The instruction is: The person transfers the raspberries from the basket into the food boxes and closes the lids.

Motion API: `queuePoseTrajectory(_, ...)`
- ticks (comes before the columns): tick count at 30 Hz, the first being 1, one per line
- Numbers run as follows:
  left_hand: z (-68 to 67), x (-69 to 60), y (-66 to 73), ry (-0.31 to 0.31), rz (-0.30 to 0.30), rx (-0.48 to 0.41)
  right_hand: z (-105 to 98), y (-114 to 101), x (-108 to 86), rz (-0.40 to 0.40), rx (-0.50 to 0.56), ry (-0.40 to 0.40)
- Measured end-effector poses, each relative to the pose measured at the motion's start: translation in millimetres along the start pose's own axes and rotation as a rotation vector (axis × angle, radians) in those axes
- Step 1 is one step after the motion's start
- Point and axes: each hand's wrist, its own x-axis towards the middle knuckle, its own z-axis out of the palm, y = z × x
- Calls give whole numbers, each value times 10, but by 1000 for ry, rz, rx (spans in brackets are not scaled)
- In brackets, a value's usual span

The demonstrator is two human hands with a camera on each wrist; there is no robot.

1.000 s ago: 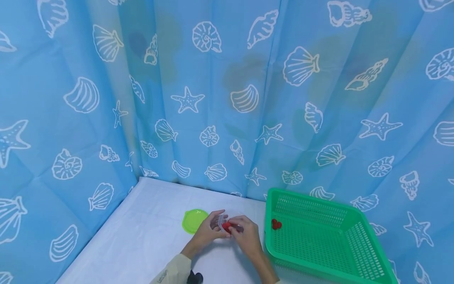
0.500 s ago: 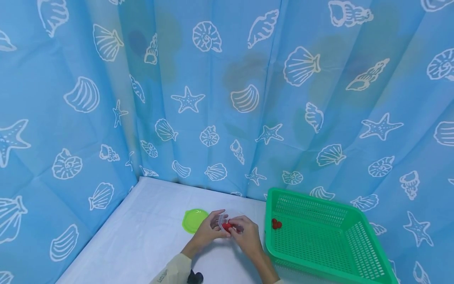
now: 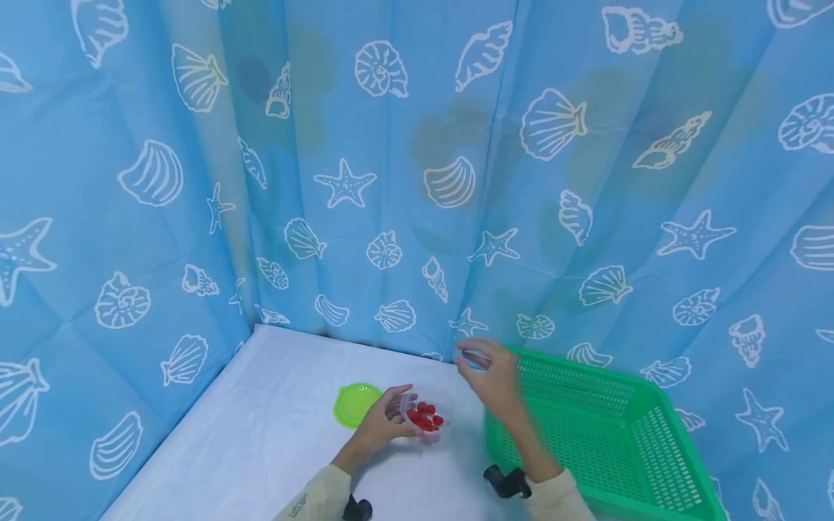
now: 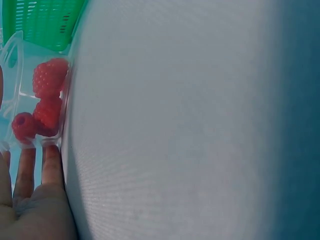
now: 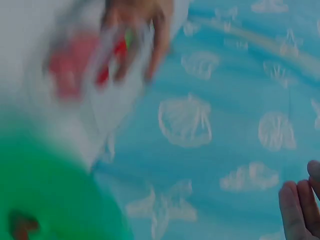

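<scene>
My left hand [image 3: 381, 425] grips a clear round container [image 3: 447, 407] by its left side, with the thumb in front and fingers behind. Several red raspberries [image 3: 423, 415] lie inside it, and the left wrist view shows raspberries [image 4: 47, 115] through the wall, above my fingers [image 4: 26, 175]. My right hand [image 3: 491, 373] is raised apart from the container, over the left back corner of the green basket [image 3: 684, 441], its fingers loosely bent. Nothing shows between those fingers [image 5: 295, 210] in the right wrist view, where the hand is partly cut off.
A lime-green lid [image 3: 355, 405] lies on the white table [image 3: 260, 405], left of the container. Blue shell-patterned curtains [image 3: 391, 181] stand behind and at the left. A blurred reddish thing [image 5: 22, 226] shows in the basket in the right wrist view.
My right hand has left the container and moved right and up to the basket's edge, uncovering the raspberries inside. The red cluster in the basket is now hidden in the head view. My left hand stays.
</scene>
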Motion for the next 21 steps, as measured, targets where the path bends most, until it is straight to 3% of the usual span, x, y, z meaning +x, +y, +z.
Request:
queuePoseTrajectory(3, -2, 0, -5, -3, 0, -6, -295, 106, 233, 3, -1, -34)
queuePoseTrajectory(8, -12, -22, 28, 0, 1, 14, -681, 394, 404, 234, -219, -162)
queuePoseTrajectory(10, -15, -29, 40, 5, -4, 21, -764, 525, 395, 354, -222, -221)
queuePoseTrajectory(16, -15, -22, 40, 8, -16, 25, -855, 905, 233, 688, -85, -350)
queuePoseTrajectory(21, -4, 5, 25, -5, -7, 11, -879, 1171, 88, 835, -205, -431)
